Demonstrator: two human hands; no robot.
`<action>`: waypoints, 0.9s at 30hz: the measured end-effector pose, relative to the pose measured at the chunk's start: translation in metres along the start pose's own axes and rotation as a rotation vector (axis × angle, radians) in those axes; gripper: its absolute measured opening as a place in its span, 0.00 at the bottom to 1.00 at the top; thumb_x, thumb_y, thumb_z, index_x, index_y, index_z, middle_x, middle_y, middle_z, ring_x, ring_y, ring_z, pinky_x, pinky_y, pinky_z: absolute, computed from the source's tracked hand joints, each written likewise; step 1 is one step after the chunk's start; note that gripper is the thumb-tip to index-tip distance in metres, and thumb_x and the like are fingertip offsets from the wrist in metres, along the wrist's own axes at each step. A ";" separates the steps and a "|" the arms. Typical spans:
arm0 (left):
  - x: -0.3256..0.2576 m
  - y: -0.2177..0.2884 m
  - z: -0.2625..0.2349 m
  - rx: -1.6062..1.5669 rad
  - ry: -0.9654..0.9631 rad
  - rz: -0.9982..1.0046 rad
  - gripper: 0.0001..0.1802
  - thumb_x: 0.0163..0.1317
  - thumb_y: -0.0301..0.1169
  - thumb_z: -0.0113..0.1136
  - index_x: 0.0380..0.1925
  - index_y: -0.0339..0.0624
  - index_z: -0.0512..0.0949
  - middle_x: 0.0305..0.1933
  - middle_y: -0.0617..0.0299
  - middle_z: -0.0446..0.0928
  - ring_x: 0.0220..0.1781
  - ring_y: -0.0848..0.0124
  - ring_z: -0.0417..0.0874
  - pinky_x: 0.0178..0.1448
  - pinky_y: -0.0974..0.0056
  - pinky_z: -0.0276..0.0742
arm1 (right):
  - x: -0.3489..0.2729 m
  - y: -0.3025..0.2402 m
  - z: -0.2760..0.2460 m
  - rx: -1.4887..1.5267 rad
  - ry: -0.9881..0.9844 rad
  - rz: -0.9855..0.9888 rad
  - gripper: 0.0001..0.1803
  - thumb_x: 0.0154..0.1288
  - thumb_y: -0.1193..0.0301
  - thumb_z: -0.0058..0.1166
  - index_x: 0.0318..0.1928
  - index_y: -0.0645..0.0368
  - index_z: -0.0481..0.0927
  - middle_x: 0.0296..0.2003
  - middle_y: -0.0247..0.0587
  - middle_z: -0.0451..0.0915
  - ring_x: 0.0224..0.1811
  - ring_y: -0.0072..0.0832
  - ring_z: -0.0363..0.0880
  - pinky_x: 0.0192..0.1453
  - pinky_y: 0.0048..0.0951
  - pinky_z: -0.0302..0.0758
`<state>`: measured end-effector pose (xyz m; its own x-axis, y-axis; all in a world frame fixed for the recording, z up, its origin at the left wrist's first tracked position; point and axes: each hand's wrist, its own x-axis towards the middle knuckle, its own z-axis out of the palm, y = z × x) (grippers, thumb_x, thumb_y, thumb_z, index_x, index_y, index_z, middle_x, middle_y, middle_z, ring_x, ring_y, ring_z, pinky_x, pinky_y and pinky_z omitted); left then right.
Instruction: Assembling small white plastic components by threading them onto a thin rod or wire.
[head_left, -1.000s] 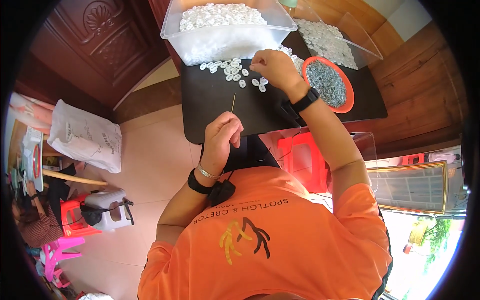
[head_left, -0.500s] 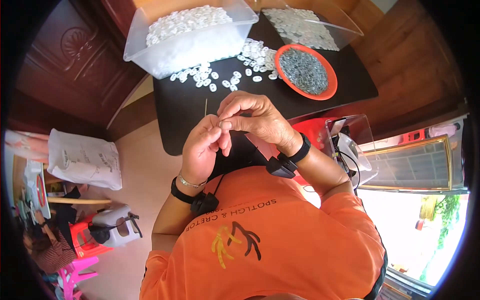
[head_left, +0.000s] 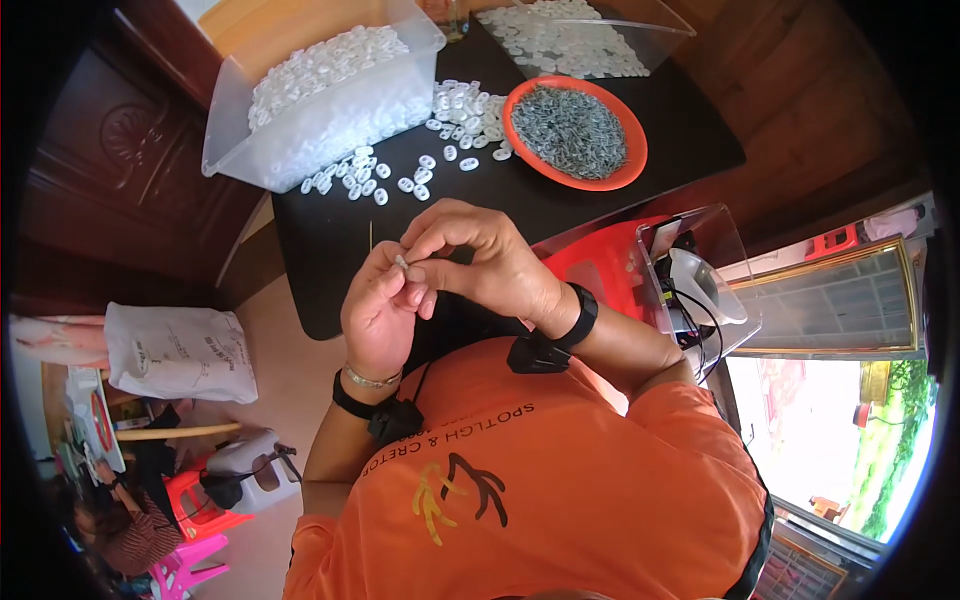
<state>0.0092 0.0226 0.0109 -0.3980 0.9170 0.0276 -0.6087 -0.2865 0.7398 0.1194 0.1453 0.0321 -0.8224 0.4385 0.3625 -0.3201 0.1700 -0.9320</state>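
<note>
My left hand (head_left: 380, 315) and my right hand (head_left: 478, 255) meet over the near edge of the dark table (head_left: 480, 205). Their thumbs and fingertips pinch together around a small whitish piece (head_left: 401, 262), mostly hidden by the fingers. A thin, light-coloured stick (head_left: 371, 235) shows just beyond the left fingertips; whether it is held or lies on the table I cannot tell. Past the hands, loose white oval pieces with two holes (head_left: 405, 185) are scattered on the table. An orange bowl (head_left: 636, 140) full of small grey metal pins or screws stands to the right.
A clear plastic tub (head_left: 425, 75) heaped with white pieces stands at the far left of the table. Another clear container (head_left: 655, 30) with flat white pieces is at the back right. A white sack (head_left: 185, 350) and stools (head_left: 200, 510) are on the left, near another person (head_left: 135, 530).
The view has shifted, so the table and its things sit further left. Both hands stay pinched together, and the small whitish piece now shows between the fingertips.
</note>
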 end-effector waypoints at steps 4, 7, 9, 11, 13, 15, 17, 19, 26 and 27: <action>0.004 0.001 0.001 0.138 -0.027 0.013 0.08 0.64 0.32 0.48 0.33 0.39 0.68 0.26 0.64 0.68 0.27 0.77 0.67 0.32 0.70 0.67 | -0.002 -0.004 -0.006 -0.403 0.045 -0.203 0.08 0.50 0.79 0.65 0.32 0.59 0.81 0.34 0.39 0.80 0.39 0.33 0.80 0.42 0.30 0.76; 0.008 0.000 0.003 0.306 -0.005 0.052 0.08 0.63 0.31 0.49 0.31 0.38 0.69 0.24 0.65 0.67 0.26 0.77 0.67 0.30 0.71 0.66 | -0.004 -0.018 -0.015 -0.549 0.079 -0.211 0.07 0.46 0.78 0.65 0.28 0.58 0.80 0.32 0.39 0.80 0.38 0.37 0.79 0.41 0.32 0.77; 0.009 0.000 0.005 0.401 0.018 0.108 0.07 0.62 0.30 0.50 0.28 0.37 0.71 0.23 0.65 0.67 0.24 0.77 0.67 0.28 0.72 0.65 | -0.001 -0.030 -0.039 -0.764 0.123 -0.285 0.06 0.48 0.77 0.65 0.28 0.58 0.80 0.31 0.38 0.80 0.37 0.37 0.79 0.41 0.33 0.77; 0.012 0.000 0.001 0.406 0.050 0.095 0.07 0.61 0.29 0.50 0.28 0.37 0.71 0.23 0.65 0.67 0.23 0.77 0.67 0.28 0.72 0.65 | 0.008 -0.034 -0.079 -1.042 0.157 -0.297 0.05 0.50 0.74 0.63 0.28 0.57 0.81 0.29 0.39 0.80 0.36 0.37 0.79 0.40 0.35 0.76; 0.013 -0.002 -0.002 0.409 0.079 0.082 0.06 0.60 0.28 0.50 0.28 0.36 0.72 0.22 0.66 0.67 0.23 0.77 0.67 0.27 0.72 0.65 | 0.017 -0.030 -0.120 -1.327 0.176 -0.157 0.06 0.52 0.69 0.61 0.31 0.56 0.82 0.31 0.39 0.79 0.36 0.38 0.79 0.39 0.36 0.76; 0.016 -0.004 -0.003 0.339 0.113 0.033 0.06 0.59 0.27 0.50 0.27 0.36 0.73 0.21 0.66 0.67 0.22 0.78 0.66 0.27 0.72 0.65 | 0.022 -0.019 -0.156 -1.539 0.085 -0.029 0.07 0.54 0.66 0.59 0.33 0.53 0.83 0.33 0.39 0.78 0.37 0.39 0.79 0.39 0.37 0.76; 0.017 -0.005 -0.004 0.324 0.118 0.030 0.06 0.58 0.27 0.50 0.27 0.36 0.73 0.21 0.66 0.67 0.22 0.78 0.67 0.27 0.72 0.65 | 0.025 0.000 -0.174 -1.617 0.059 -0.008 0.07 0.54 0.66 0.59 0.32 0.52 0.82 0.34 0.39 0.78 0.38 0.39 0.79 0.39 0.38 0.76; 0.016 -0.005 -0.006 0.310 0.129 0.029 0.05 0.58 0.26 0.50 0.27 0.36 0.73 0.22 0.65 0.67 0.22 0.78 0.67 0.27 0.72 0.65 | 0.030 0.009 -0.179 -1.691 0.028 0.009 0.07 0.54 0.65 0.58 0.32 0.51 0.82 0.35 0.39 0.78 0.38 0.39 0.79 0.39 0.38 0.76; 0.015 -0.004 -0.011 0.283 0.114 0.017 0.05 0.58 0.26 0.50 0.27 0.36 0.74 0.22 0.66 0.68 0.23 0.78 0.67 0.28 0.71 0.66 | 0.040 -0.010 -0.173 -1.516 0.073 0.083 0.10 0.57 0.61 0.57 0.27 0.53 0.81 0.26 0.38 0.80 0.32 0.39 0.80 0.36 0.39 0.76; 0.015 -0.004 -0.012 0.274 0.111 0.017 0.05 0.58 0.26 0.50 0.27 0.36 0.74 0.22 0.66 0.68 0.23 0.78 0.67 0.28 0.71 0.66 | 0.041 -0.013 -0.171 -1.488 0.104 0.137 0.13 0.59 0.59 0.56 0.26 0.54 0.80 0.23 0.39 0.79 0.30 0.41 0.79 0.35 0.39 0.75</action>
<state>-0.0024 0.0342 0.0005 -0.4882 0.8725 -0.0204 -0.3993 -0.2024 0.8942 0.1706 0.3118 0.0593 -0.7488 0.5735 0.3324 0.5663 0.8141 -0.1289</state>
